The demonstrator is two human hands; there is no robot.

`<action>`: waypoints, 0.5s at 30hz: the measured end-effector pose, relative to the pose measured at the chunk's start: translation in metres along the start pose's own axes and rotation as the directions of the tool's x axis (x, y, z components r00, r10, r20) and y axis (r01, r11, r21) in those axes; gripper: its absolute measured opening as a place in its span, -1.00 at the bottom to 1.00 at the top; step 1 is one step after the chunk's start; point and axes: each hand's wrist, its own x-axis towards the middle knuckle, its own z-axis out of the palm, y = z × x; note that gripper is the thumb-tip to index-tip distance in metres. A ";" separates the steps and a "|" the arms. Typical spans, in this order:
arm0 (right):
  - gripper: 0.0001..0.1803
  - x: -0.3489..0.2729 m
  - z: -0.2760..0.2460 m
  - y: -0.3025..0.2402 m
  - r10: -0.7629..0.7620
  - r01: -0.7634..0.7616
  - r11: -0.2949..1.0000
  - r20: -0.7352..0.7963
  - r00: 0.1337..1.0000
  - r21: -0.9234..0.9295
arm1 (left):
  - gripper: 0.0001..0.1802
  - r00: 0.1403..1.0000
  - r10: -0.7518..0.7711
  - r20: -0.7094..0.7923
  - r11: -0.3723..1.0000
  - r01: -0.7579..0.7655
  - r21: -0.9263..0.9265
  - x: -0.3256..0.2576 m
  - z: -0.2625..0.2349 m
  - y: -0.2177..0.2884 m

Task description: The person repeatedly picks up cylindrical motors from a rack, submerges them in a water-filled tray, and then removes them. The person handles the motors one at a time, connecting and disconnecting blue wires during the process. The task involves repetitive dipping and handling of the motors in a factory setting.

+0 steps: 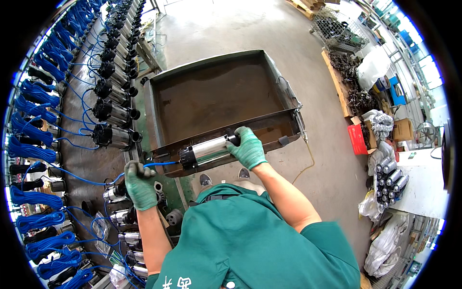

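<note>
A submersible pump (208, 151) with a silver cylindrical body and black ends is held nearly level over the near compartment of a metal water tank (153, 115). My right hand (249, 147), in a green glove, is closed round the pump's right end by its black outlet. From the pump's left end a blue cable (161, 164) runs to my left hand (140, 185), also gloved. The fingers of that hand are curled round the cable, beside a bench edge. Brownish water lies in the tank's large compartment.
On the left, a long bench (77, 130) carries a row of similar pumps (114, 137) with coiled blue cables (32, 154). A thin hose (310, 156) hangs from the tank's right corner. Farther right stand a red box (356, 139), a pallet (337, 82) of dark parts and stacked silver cylinders (391, 178).
</note>
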 end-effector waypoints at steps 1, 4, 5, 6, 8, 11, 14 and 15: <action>-0.53 -0.001 0.004 -0.006 -0.008 0.007 1.000 -0.011 1.000 -0.023 | -0.82 1.000 0.020 0.021 1.000 -0.020 0.017 -0.003 0.003 -0.001; -0.55 0.004 0.002 0.018 -0.047 0.048 0.998 -0.042 0.998 0.026 | -0.78 0.991 0.087 0.098 0.996 -0.086 -0.018 -0.014 0.024 0.016; -0.57 0.008 -0.003 0.033 -0.045 0.046 0.999 -0.046 0.998 0.012 | -0.75 0.978 0.111 0.177 0.992 -0.098 -0.079 -0.018 0.030 0.027; -0.59 0.009 -0.009 0.048 -0.018 0.019 0.999 -0.043 0.999 0.039 | -0.72 0.958 0.139 0.251 0.984 -0.105 -0.141 -0.023 0.037 0.039; -0.63 0.017 -0.014 0.093 0.025 -0.021 0.999 -0.091 0.996 0.040 | -0.62 0.895 0.186 0.406 0.973 -0.111 -0.201 -0.035 0.056 0.062; -0.70 0.033 0.000 0.184 0.184 -0.178 0.981 -0.085 0.979 0.071 | -0.54 0.863 0.097 0.496 0.983 -0.005 -0.182 -0.038 0.084 0.049; -0.70 0.040 0.014 0.202 0.260 -0.263 0.963 -0.056 0.964 -0.058 | -0.52 0.880 -0.017 0.474 0.991 0.078 -0.108 -0.042 0.109 0.009; -0.71 0.040 0.018 0.204 0.266 -0.269 0.962 -0.074 0.961 -0.042 | -0.55 0.878 -0.008 0.479 0.989 0.078 -0.127 -0.041 0.115 0.005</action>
